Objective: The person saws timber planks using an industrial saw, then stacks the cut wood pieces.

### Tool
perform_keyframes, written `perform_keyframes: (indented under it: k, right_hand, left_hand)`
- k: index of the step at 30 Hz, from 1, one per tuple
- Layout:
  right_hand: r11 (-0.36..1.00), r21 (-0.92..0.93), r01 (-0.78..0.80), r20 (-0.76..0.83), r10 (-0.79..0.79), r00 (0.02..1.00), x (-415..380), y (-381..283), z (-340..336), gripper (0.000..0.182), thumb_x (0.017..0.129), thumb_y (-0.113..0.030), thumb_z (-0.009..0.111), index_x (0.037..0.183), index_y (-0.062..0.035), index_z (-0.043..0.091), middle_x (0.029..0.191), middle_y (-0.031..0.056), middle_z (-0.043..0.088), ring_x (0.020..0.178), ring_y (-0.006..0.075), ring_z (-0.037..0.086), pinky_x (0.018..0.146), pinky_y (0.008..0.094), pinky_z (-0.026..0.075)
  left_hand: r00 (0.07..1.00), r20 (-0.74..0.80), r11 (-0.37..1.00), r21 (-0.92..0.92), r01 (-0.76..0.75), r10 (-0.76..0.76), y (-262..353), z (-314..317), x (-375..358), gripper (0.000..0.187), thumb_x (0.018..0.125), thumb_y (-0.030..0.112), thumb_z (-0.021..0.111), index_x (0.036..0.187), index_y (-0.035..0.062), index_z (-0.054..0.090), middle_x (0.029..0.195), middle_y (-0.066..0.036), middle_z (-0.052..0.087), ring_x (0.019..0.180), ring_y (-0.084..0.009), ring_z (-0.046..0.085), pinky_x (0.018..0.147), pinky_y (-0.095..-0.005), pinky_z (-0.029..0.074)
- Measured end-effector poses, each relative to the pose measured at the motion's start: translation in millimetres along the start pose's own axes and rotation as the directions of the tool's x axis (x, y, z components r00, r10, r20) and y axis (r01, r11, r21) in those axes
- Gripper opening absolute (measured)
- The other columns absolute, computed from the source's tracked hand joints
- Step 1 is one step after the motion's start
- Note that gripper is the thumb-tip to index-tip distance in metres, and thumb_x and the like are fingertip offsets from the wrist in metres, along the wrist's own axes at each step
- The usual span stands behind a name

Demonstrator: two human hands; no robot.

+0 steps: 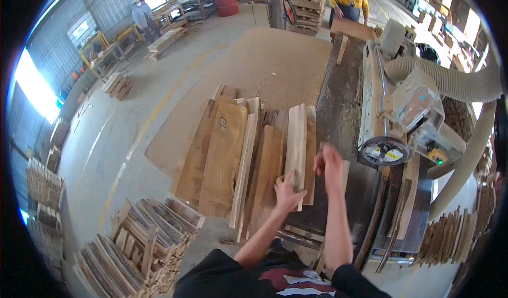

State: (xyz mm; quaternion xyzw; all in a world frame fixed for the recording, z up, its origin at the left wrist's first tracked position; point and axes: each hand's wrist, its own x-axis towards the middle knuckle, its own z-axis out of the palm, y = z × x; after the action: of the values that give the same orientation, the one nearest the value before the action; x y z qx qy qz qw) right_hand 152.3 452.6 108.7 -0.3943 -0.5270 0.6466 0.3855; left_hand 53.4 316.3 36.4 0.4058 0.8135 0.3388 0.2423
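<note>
A pale, narrow wooden board point(296, 147) lies lengthwise on top of a stack beside the machine table. My left hand point(289, 192) is closed around its near end. Above the stack's right edge, by the dark table, my right hand point(329, 165) is raised with loosely bent fingers apart and nothing visible in them. Left of the pale board lie a brown board point(268, 163), another light board point(244, 163) and a wide board with a knot point(225, 155). The undersides of the stacked boards are hidden.
A saw-like machine point(405, 107) with a handwheel point(384, 151) and a dust hose point(450, 78) stands on the right. Piled wood strips point(153, 240) sit at lower left. A person in yellow point(350, 1) stands at the table's far end; another person point(143, 18) is at far left.
</note>
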Motion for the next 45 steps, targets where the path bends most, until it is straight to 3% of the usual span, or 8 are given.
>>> perform_keyframes:
  k: [5, 8, 15, 24, 26, 35, 39, 45]
  right_hand:
    - [0.435, -0.898, 0.07, -0.208, -0.559, 0.802, -190.3, 70.8, -49.3, 0.037, 0.088, -0.019, 0.075, 0.117, 0.0002, 0.062, 0.097, 0.0169, 0.064, 0.099, 0.0342, 0.063, 0.087, 0.0469, 0.05]
    - [0.41, -0.881, -0.236, -0.377, -0.307, 0.874, -276.0, 113.3, -81.0, 0.047, 0.082, -0.023, 0.078, 0.116, 0.0022, 0.059, 0.103, 0.0236, 0.061, 0.105, 0.0431, 0.057, 0.091, 0.0523, 0.046]
    - [0.756, -0.565, -0.331, -0.431, 0.073, 0.899, -368.3, 100.9, -142.5, 0.036, 0.084, -0.023, 0.075, 0.102, 0.0058, 0.062, 0.101, 0.0243, 0.059, 0.093, 0.0453, 0.059, 0.08, 0.047, 0.051]
    - [0.611, -0.727, -0.312, -0.606, -0.357, 0.711, -454.8, 82.9, -186.1, 0.039, 0.08, -0.019, 0.077, 0.109, 0.0044, 0.066, 0.145, 0.026, 0.041, 0.135, 0.0477, 0.036, 0.111, 0.0546, 0.033]
    - [0.596, -0.728, -0.339, -0.616, -0.352, 0.705, -451.6, 100.8, -203.5, 0.04, 0.08, -0.019, 0.077, 0.11, 0.0041, 0.066, 0.145, 0.0261, 0.041, 0.136, 0.0475, 0.035, 0.112, 0.0544, 0.033]
    - [0.482, -0.836, -0.261, -0.531, -0.589, 0.609, -411.3, 72.2, -206.9, 0.032, 0.085, -0.013, 0.075, 0.112, 0.0021, 0.066, 0.132, 0.0221, 0.055, 0.124, 0.0385, 0.052, 0.102, 0.0487, 0.045]
    - [0.913, 0.28, -0.296, -0.453, 0.397, 0.798, -353.3, 87.8, -177.4, 0.045, 0.106, -0.042, 0.048, 0.105, -0.0011, 0.065, 0.073, 0.0097, 0.067, 0.061, 0.0169, 0.064, 0.051, 0.0307, 0.045]
    - [0.762, 0.588, -0.272, -0.448, 0.587, 0.674, -223.0, 171.1, -186.3, 0.051, 0.105, -0.053, 0.043, 0.094, -0.008, 0.064, 0.073, 0.0026, 0.062, 0.052, 0.0125, 0.052, 0.046, 0.0292, 0.035]
  left_hand:
    - [0.897, 0.433, 0.254, -0.88, 0.401, 0.086, -82.4, -31.4, -1.6, 0.091, 0.081, 0.02, 0.084, 0.154, 0.001, 0.033, 0.14, -0.019, 0.054, 0.118, -0.0207, 0.06, 0.097, -0.0334, 0.05]
    - [0.968, 0.103, 0.686, -0.688, 0.235, -0.228, -24.0, -59.7, -61.9, 0.091, 0.084, 0.019, 0.082, 0.155, -0.0019, 0.029, 0.137, -0.018, 0.058, 0.121, -0.0199, 0.058, 0.098, -0.0326, 0.05]
    - [0.964, 0.238, 0.754, -0.653, 0.071, 0.115, -1.4, 1.4, -159.1, 0.084, 0.089, 0.007, 0.076, 0.157, 0.002, 0.027, 0.131, -0.013, 0.063, 0.107, -0.0169, 0.066, 0.09, -0.0312, 0.056]
    - [0.904, 0.247, 0.854, -0.482, -0.197, 0.348, 5.0, 147.5, -230.7, 0.066, 0.096, 0.022, 0.069, 0.15, 0.0001, 0.039, 0.134, -0.021, 0.059, 0.123, -0.029, 0.057, 0.098, -0.0418, 0.051]
    - [0.883, 0.4, 0.966, -0.023, -0.258, 0.245, 24.0, 173.0, -238.0, 0.066, 0.099, 0.039, 0.06, 0.145, -0.0039, 0.042, 0.142, -0.028, 0.048, 0.137, -0.0419, 0.039, 0.109, -0.0541, 0.037]
    - [0.934, 0.019, 0.887, 0.309, -0.344, 0.356, 70.1, 261.8, -206.3, 0.069, 0.101, 0.046, 0.05, 0.143, -0.0078, 0.04, 0.156, -0.029, 0.028, 0.147, -0.043, 0.023, 0.115, -0.0601, 0.022]
    - [0.926, -0.04, 0.898, 0.263, -0.353, 0.375, 92.7, 274.8, -147.5, 0.065, 0.101, 0.042, 0.051, 0.139, -0.0101, 0.042, 0.152, -0.029, 0.036, 0.147, -0.0429, 0.027, 0.116, -0.0575, 0.024]
    - [0.922, -0.049, 0.904, 0.22, -0.366, 0.385, 109.6, 300.3, -81.3, 0.065, 0.101, 0.04, 0.05, 0.138, -0.0127, 0.042, 0.153, -0.029, 0.036, 0.148, -0.042, 0.027, 0.118, -0.0547, 0.023]
